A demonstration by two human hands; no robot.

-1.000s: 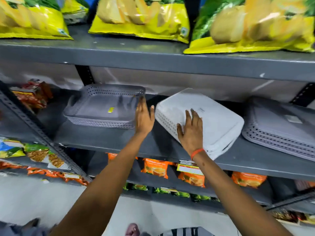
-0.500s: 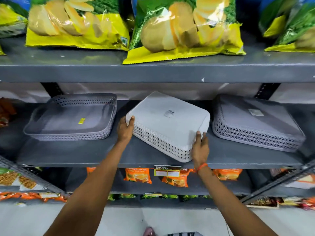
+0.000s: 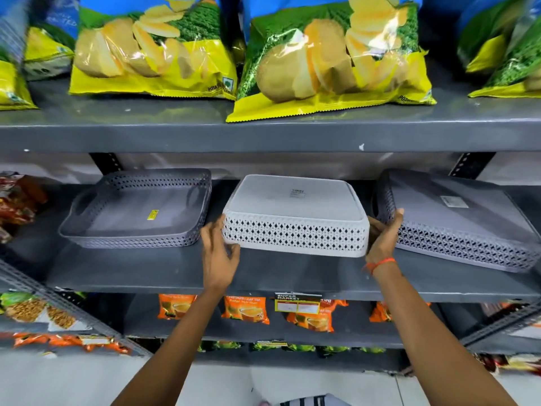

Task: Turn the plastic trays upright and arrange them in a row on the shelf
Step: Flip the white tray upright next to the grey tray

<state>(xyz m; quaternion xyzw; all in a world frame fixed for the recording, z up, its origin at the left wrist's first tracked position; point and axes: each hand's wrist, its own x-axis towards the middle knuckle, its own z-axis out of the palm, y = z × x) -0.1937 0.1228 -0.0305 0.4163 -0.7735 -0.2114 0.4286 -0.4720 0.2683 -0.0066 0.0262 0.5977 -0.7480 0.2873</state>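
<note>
Nearest the camera, the left hand [image 3: 218,253] and the right hand [image 3: 382,240] each clasp a short end of the white tray [image 3: 295,221], which lies upside down in the middle of the grey metal shelf [image 3: 175,273], its front edge apparently just lifted. To flip it cleanly, I judge it best to draw the tray out toward the shelf's front edge first, since the shelf above hangs low, then roll it over with both wrists together and set it down square. The tray looks like light, slightly flexible plastic with a smooth flat base, rounded corners and diamond-pierced walls that give the fingers purchase. To its left a grey tray [image 3: 137,212] of the same pattern already sits upright; to its right another grey tray [image 3: 456,221] is still inverted, tilted, and close to the right hand. Glossy crisp bags [image 3: 328,60] fill the shelf above.
</note>
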